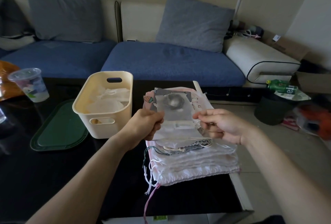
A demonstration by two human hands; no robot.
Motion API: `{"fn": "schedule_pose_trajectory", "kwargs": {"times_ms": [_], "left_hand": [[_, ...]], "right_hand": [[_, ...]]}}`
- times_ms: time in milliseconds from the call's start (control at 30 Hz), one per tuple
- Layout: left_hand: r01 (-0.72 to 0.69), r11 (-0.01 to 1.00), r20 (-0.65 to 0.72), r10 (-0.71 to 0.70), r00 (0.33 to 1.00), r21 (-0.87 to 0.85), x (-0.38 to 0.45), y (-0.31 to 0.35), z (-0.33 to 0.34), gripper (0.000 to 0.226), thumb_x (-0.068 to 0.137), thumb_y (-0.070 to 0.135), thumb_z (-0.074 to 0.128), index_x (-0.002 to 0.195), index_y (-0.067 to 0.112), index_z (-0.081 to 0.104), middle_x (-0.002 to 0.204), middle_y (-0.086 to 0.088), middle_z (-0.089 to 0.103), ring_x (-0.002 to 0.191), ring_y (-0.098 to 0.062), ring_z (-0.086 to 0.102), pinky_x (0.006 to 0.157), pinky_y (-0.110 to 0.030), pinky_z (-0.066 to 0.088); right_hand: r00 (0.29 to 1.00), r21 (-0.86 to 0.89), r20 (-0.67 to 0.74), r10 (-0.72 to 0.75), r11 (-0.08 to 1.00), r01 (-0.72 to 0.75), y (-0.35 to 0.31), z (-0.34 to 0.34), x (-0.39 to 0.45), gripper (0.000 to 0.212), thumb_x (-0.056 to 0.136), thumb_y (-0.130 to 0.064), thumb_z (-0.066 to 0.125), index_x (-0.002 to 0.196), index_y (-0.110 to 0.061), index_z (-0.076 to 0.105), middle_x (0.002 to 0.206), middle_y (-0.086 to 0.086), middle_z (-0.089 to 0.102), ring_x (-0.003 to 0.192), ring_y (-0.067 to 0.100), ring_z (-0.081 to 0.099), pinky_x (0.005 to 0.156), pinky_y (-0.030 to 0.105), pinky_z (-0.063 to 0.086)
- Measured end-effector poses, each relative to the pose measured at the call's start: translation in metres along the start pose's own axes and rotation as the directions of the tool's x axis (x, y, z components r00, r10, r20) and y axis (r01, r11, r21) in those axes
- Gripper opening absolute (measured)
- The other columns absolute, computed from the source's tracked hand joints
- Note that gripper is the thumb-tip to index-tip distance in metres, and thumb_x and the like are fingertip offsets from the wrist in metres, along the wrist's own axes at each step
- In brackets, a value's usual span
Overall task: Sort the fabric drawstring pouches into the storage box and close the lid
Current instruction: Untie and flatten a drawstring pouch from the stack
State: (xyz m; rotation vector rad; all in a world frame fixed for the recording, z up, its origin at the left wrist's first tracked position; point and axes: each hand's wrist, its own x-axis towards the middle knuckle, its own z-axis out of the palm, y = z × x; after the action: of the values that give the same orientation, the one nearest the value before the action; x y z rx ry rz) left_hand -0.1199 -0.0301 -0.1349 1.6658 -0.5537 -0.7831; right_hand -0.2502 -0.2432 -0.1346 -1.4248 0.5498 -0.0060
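A stack of pouches (193, 162) is lying at the black table's (53, 179) right edge. Above it, the left hand (148, 125) and right hand (223, 125) are pinching a grey-and-white pouch (176, 118). Farther left, the cream storage box (105, 105) is sitting open, beside its green lid (59, 128).

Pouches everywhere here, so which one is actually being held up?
The grey pouch with the dark round print: left hand and right hand pinch its side edges. The other pouches lie in the pile or box.

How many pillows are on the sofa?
2. One blue-grey pillow leans against the sofa back on the left side, and another pillow leans on the right side. A dark shape at the far left edge may be a third; I cannot tell.
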Motion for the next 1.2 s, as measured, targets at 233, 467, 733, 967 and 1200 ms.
{"fn": "schedule_pose_trajectory", "kwargs": {"times_ms": [233, 467, 733, 967, 1200], "left_hand": [[-0.093, 0.934, -0.037, 0.112, 0.993, 0.346, 0.001, -0.007, 0.006, 0.037, 0.101, 0.030, 0.055, 0.077, 0.007, 0.071, 0.057, 0.000, 0.052, 0.038, -0.002, 0.038, 0.043, -0.015, 0.034], [-0.085, 0.912, 0.047, 0.073, 0.996, 0.401, -0.004, -0.005, -0.010, 0.041, 0.100, 0.032, 0.055, 0.075, 0.003, 0.068, 0.045, 0.012, 0.051, 0.037, -0.001, 0.042, 0.043, -0.013, 0.033], [-0.066, 0.914, -0.024, 0.082, 0.996, 0.401, -0.001, -0.003, -0.012, 0.042, 0.101, 0.025, 0.054, 0.079, -0.007, 0.070, 0.041, 0.010, 0.053, 0.035, -0.002, 0.043, 0.041, -0.009, 0.034], [-0.030, 0.923, 0.026, 0.021, 0.999, 0.383, 0.003, -0.007, -0.005, 0.042, 0.102, 0.031, 0.053, 0.074, 0.002, 0.066, 0.043, 0.010, 0.050, 0.034, -0.004, 0.039, 0.039, -0.015, 0.032], [-0.072, 0.949, 0.224, 0.146, 0.964, -0.308, -0.013, 0.009, 0.011, 0.026, 0.103, 0.019, 0.040, 0.090, 0.004, 0.056, 0.068, -0.010, 0.057, 0.052, -0.022, 0.049, 0.053, -0.029, 0.047]], "right_hand": [[0.997, -0.146, -0.072, 0.015, 0.989, -0.025, 0.008, 0.003, 0.004, 0.024, 0.099, -0.004, 0.057, 0.123, 0.000, 0.057, 0.068, 0.010, 0.069, 0.034, 0.003, 0.029, 0.043, 0.019, 0.026], [0.982, -0.260, 0.073, 0.173, 0.954, -0.148, 0.002, -0.004, -0.007, 0.018, 0.099, 0.000, 0.056, 0.112, 0.009, 0.064, 0.067, 0.012, 0.063, 0.033, 0.002, 0.026, 0.032, 0.015, 0.021], [0.963, -0.370, 0.037, 0.269, 0.898, -0.236, -0.006, -0.012, -0.012, 0.009, 0.095, 0.005, 0.059, 0.095, 0.007, 0.068, 0.059, 0.010, 0.061, 0.031, 0.002, 0.025, 0.031, 0.014, 0.019], [0.963, -0.477, -0.086, 0.257, 0.838, -0.266, -0.007, -0.013, -0.009, 0.006, 0.095, 0.004, 0.060, 0.096, 0.006, 0.066, 0.062, 0.011, 0.066, 0.032, 0.003, 0.024, 0.031, 0.015, 0.019], [0.921, -0.651, -0.103, -0.375, 0.726, 0.223, -0.008, 0.011, -0.003, 0.010, 0.098, -0.016, 0.063, 0.089, -0.012, 0.065, 0.079, -0.004, 0.073, 0.049, -0.008, 0.055, 0.053, 0.013, 0.037]]}}
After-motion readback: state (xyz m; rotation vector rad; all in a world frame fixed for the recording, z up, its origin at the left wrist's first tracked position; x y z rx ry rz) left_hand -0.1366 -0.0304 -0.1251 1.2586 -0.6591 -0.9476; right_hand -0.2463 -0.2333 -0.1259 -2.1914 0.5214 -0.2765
